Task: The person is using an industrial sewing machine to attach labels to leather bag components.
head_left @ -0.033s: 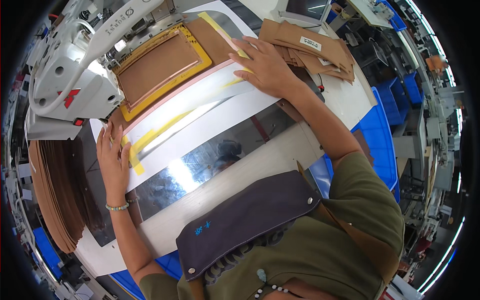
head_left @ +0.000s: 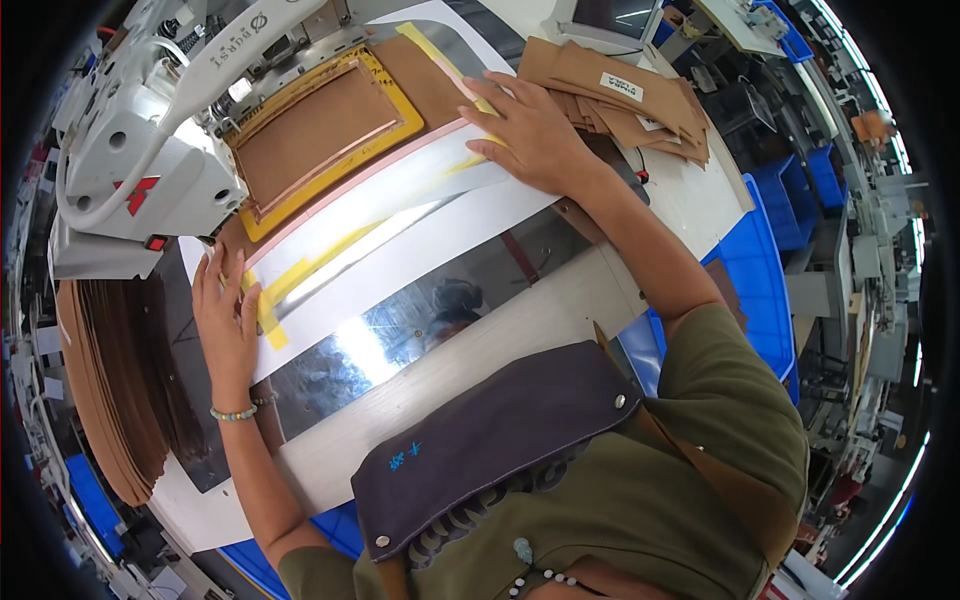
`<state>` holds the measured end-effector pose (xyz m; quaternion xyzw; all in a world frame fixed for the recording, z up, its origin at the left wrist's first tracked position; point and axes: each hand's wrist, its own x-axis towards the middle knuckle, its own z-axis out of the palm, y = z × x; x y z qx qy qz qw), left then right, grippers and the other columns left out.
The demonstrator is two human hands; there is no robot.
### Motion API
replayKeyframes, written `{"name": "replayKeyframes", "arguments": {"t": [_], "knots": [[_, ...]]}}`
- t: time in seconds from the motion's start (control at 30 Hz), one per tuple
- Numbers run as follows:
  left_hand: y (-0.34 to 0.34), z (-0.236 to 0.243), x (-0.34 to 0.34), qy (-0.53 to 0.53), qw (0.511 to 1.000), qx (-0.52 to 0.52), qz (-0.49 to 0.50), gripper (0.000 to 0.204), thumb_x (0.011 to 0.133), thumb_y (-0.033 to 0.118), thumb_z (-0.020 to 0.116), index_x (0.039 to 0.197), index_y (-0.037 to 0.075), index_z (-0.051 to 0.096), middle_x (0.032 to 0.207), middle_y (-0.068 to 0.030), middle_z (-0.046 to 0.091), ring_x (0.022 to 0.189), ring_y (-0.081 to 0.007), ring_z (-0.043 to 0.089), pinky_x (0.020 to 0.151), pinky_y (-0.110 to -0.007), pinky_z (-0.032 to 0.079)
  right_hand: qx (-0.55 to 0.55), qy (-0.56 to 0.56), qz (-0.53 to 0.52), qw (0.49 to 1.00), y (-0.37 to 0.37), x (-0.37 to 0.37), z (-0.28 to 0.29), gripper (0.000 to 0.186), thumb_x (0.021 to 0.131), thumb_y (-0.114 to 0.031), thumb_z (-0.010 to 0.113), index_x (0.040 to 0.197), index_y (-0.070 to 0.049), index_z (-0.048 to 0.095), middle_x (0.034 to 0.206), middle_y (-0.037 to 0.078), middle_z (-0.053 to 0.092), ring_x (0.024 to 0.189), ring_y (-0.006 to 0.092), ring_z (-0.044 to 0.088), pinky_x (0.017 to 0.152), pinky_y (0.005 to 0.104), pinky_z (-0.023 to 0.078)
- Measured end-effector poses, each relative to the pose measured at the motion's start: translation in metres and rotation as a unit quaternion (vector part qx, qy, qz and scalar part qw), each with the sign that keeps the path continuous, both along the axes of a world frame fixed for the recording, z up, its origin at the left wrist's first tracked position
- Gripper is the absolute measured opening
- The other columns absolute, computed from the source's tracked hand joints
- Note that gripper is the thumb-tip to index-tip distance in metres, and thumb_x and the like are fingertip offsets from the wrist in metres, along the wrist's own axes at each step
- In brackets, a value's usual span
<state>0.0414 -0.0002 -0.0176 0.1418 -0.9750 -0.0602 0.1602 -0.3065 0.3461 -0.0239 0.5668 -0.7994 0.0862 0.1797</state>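
A brown sheet (head_left: pixel 415 85) lies on a white sheet (head_left: pixel 400 265) under the machine head. On top of the brown sheet rests a yellow rectangular frame (head_left: pixel 405 115) with a copper-coloured inner edge. Strips of yellow tape (head_left: pixel 345 243) run along the white sheet and its corners. My left hand (head_left: pixel 225 325) lies with fingers stretched out at the near-left corner of the brown sheet, beside the tape. Fingers spread, my right hand (head_left: pixel 535 135) presses flat on the right end of the sheets, over tape. Neither hand grips anything.
A white machine (head_left: pixel 120 175) with a thick cable stands at the left. Below the sheets is a shiny metal plate (head_left: pixel 370 365). Stacked brown pieces (head_left: pixel 110 400) hang at the left; more brown pieces (head_left: pixel 570 75) lie far right. A blue bin (head_left: pixel 765 300) sits beyond my right arm.
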Motion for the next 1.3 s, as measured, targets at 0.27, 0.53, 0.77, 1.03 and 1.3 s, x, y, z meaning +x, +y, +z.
{"name": "replayKeyframes", "arguments": {"t": [0.27, 0.53, 0.77, 1.03, 1.3], "knots": [[0.002, 0.003, 0.003, 0.005, 1.0, 0.012, 0.004, 0.044, 0.105, 0.023, 0.067, 0.148, 0.011, 0.067, 0.163, -0.0133, 0.053, 0.154, -0.0383, 0.042, 0.125, -0.048, 0.036, -0.055, -0.057, 0.005, 0.997, -0.003, 0.002, -0.004, 0.051, 0.111, -0.046, 0.054, 0.149, -0.014, 0.064, 0.167, 0.011, 0.045, 0.156, 0.0353, 0.035, 0.126, 0.0515, 0.033], [-0.001, -0.001, 0.007, -0.011, 1.0, -0.016, 0.015, 0.045, 0.105, 0.024, 0.066, 0.149, 0.013, 0.066, 0.164, -0.0136, 0.052, 0.154, -0.0393, 0.041, 0.126, -0.05, 0.035, -0.006, -0.098, -0.012, 0.995, 0.002, 0.001, -0.005, 0.052, 0.111, -0.049, 0.054, 0.148, -0.014, 0.066, 0.167, 0.012, 0.046, 0.157, 0.0362, 0.034, 0.127, 0.0525, 0.032], [-0.002, 0.003, 0.003, -0.01, 1.0, -0.014, 0.007, 0.046, 0.105, 0.02, 0.066, 0.149, 0.008, 0.065, 0.164, -0.0143, 0.052, 0.153, -0.0382, 0.043, 0.125, -0.049, 0.035, -0.056, -0.092, 0.021, 0.994, 0.002, -0.003, -0.008, 0.049, 0.109, -0.048, 0.059, 0.14, -0.012, 0.072, 0.16, 0.013, 0.053, 0.154, 0.0343, 0.038, 0.124, 0.0518, 0.035], [-0.002, 0.002, 0.003, 0.045, 0.999, 0.003, -0.009, 0.041, 0.101, 0.013, 0.07, 0.141, 0.004, 0.069, 0.155, -0.0159, 0.06, 0.14, -0.0375, 0.057, 0.117, -0.046, 0.044, -0.124, -0.114, 0.005, 0.986, 0.001, -0.003, -0.002, 0.036, 0.1, -0.032, 0.073, 0.127, -0.009, 0.076, 0.146, 0.013, 0.065, 0.141, 0.0353, 0.054, 0.116, 0.05, 0.043], [-0.009, 0.004, 0.016, 0.16, 0.981, 0.011, 0.112, 0.024, 0.104, 0.011, 0.068, 0.124, 0.002, 0.076, 0.138, -0.0151, 0.071, 0.12, -0.0321, 0.071, 0.101, -0.04, 0.055, -0.195, 0.092, -0.227, 0.95, 0.106, -0.077, 0.074, 0.03, 0.102, -0.023, 0.067, 0.125, -0.006, 0.075, 0.122, 0.015, 0.075, 0.116, 0.0362, 0.068, 0.107, 0.045, 0.051]]}}
